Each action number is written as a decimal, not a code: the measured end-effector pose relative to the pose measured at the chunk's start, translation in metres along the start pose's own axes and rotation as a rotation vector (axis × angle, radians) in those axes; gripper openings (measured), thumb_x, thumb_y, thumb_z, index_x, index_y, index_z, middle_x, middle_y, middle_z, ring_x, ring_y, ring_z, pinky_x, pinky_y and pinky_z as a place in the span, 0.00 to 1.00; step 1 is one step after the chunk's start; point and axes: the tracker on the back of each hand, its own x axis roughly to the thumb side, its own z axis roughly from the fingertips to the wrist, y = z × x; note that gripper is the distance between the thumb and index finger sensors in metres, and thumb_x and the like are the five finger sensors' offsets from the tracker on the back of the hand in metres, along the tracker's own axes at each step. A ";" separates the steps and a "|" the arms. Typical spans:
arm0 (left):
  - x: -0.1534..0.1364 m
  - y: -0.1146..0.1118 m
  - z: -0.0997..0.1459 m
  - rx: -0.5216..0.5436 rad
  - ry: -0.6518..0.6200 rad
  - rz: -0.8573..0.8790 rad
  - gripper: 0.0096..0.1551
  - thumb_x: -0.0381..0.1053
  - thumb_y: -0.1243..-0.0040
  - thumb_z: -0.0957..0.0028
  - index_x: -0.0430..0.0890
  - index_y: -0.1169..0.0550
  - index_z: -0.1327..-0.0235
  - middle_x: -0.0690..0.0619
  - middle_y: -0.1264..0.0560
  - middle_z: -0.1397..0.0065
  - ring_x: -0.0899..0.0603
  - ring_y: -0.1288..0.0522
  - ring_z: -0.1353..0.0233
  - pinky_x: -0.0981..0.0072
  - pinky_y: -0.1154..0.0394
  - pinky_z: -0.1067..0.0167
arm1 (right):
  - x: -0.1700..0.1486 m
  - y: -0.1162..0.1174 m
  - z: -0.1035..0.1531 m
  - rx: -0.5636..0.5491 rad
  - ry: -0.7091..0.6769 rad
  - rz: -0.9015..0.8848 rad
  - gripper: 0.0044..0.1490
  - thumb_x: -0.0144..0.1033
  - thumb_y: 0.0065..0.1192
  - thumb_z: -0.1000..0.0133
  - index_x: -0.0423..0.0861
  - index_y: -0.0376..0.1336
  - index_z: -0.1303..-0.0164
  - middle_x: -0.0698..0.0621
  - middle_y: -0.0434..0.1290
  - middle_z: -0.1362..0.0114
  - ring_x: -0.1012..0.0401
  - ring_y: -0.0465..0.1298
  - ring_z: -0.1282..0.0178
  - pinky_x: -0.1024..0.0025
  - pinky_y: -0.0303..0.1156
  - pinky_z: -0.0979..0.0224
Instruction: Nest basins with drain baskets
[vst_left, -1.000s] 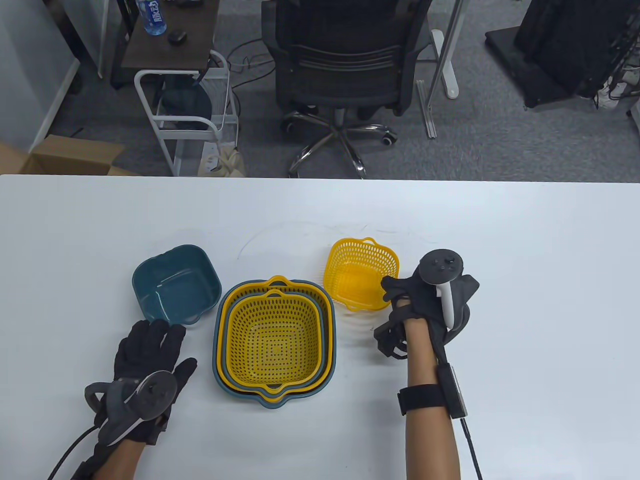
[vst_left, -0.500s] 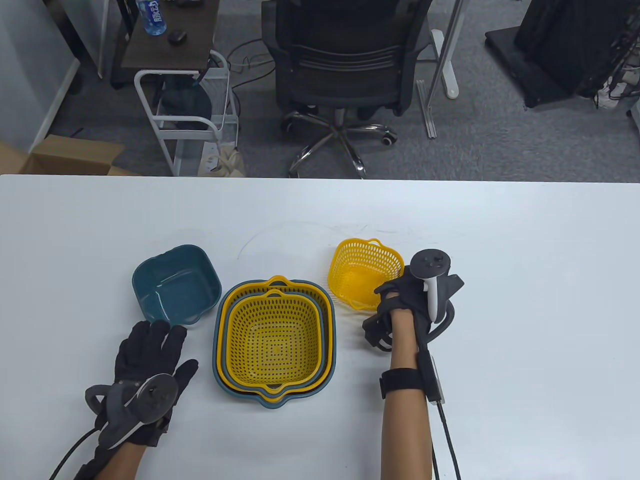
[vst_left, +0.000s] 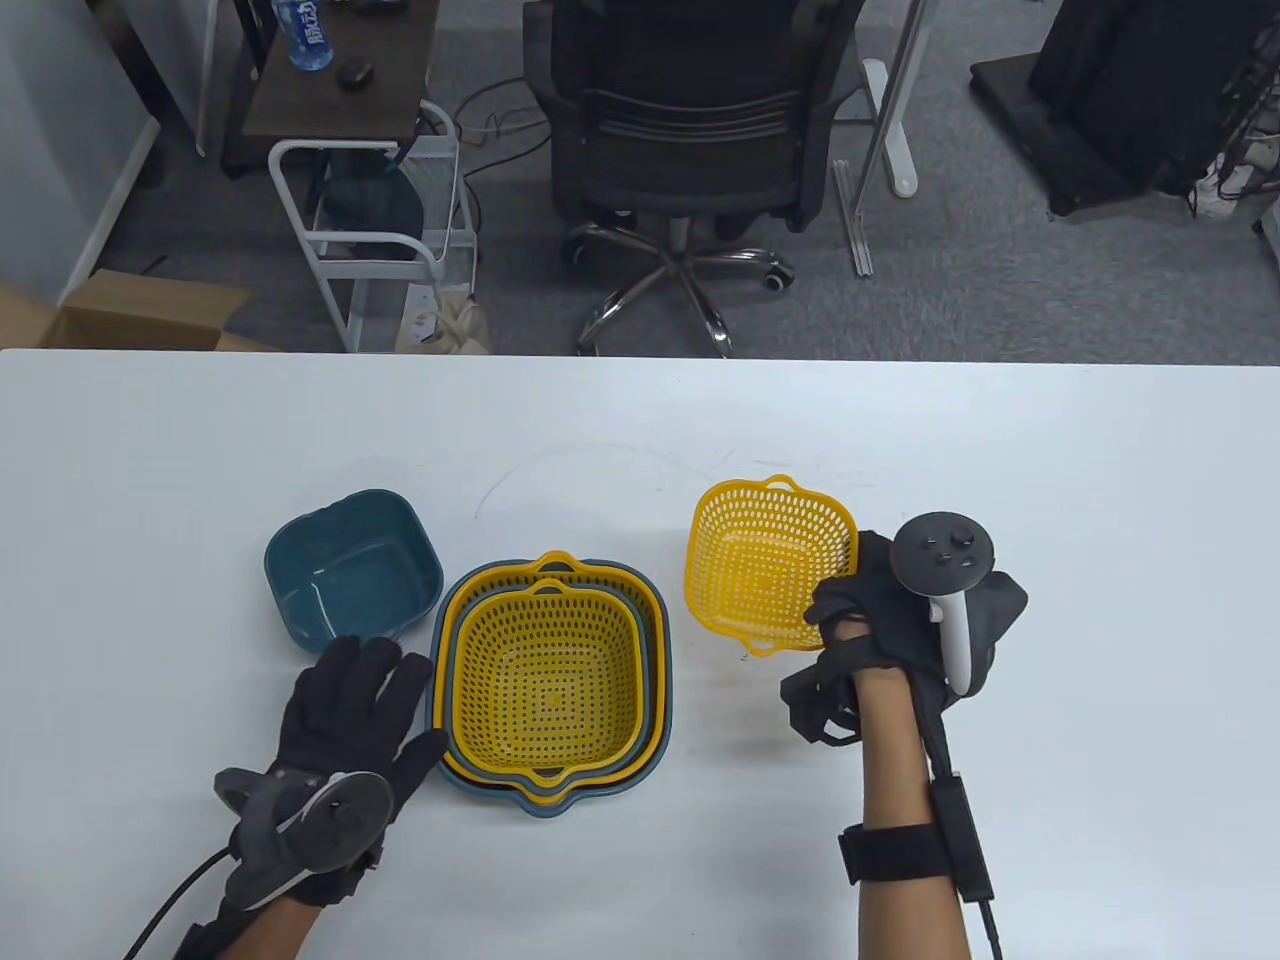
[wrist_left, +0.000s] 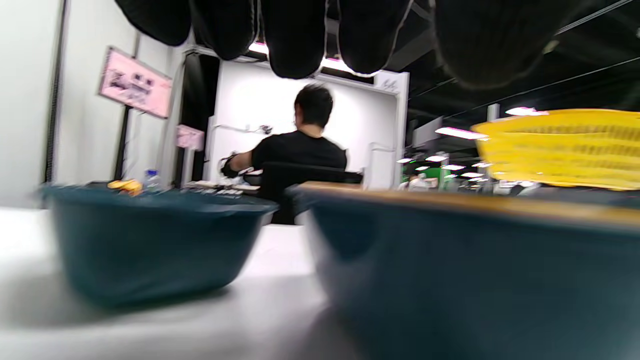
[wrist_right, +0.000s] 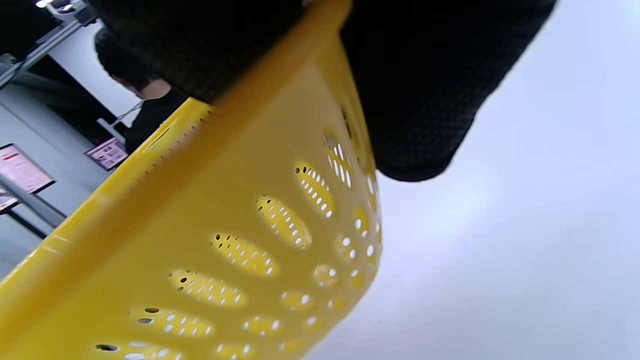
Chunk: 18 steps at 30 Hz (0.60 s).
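Note:
My right hand (vst_left: 850, 600) grips the near right rim of a small yellow drain basket (vst_left: 770, 562) and holds it lifted off the table; the basket fills the right wrist view (wrist_right: 225, 240). A small teal basin (vst_left: 350, 570) stands empty at the left, also in the left wrist view (wrist_left: 150, 240). In the middle stands a nested stack (vst_left: 550, 675) of teal basins and yellow baskets, with a yellow basket on top. My left hand (vst_left: 355, 700) lies flat and open on the table, fingers spread, between the small basin and the stack, holding nothing.
The white table (vst_left: 1100, 600) stretches wide to the right and behind the basins. Beyond its far edge are an office chair (vst_left: 690, 150), a white cart (vst_left: 370, 230) and a cardboard box (vst_left: 130, 315) on the floor.
My right hand lifted the small yellow basket and carried it slightly right, turning its opening up toward the camera. My left hand slid forward and right, closer to the stack.

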 end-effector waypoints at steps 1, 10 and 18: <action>0.009 0.004 -0.002 0.011 -0.027 0.010 0.46 0.70 0.40 0.53 0.55 0.35 0.21 0.47 0.37 0.14 0.30 0.41 0.16 0.35 0.40 0.24 | 0.005 0.002 0.005 0.007 -0.018 0.005 0.39 0.24 0.75 0.52 0.34 0.61 0.31 0.37 0.72 0.33 0.43 0.80 0.41 0.64 0.88 0.45; 0.109 0.038 -0.020 0.036 -0.248 -0.089 0.51 0.71 0.35 0.57 0.54 0.37 0.20 0.48 0.39 0.12 0.32 0.42 0.15 0.37 0.42 0.22 | 0.067 0.063 0.063 0.152 -0.203 0.076 0.39 0.25 0.75 0.52 0.34 0.61 0.31 0.37 0.72 0.33 0.43 0.80 0.40 0.65 0.89 0.46; 0.097 0.021 -0.018 -0.104 -0.116 -0.247 0.42 0.65 0.30 0.55 0.53 0.28 0.27 0.50 0.29 0.19 0.36 0.28 0.23 0.42 0.30 0.28 | 0.098 0.115 0.085 0.266 -0.280 0.125 0.39 0.26 0.75 0.52 0.34 0.61 0.30 0.37 0.72 0.33 0.44 0.80 0.40 0.66 0.89 0.47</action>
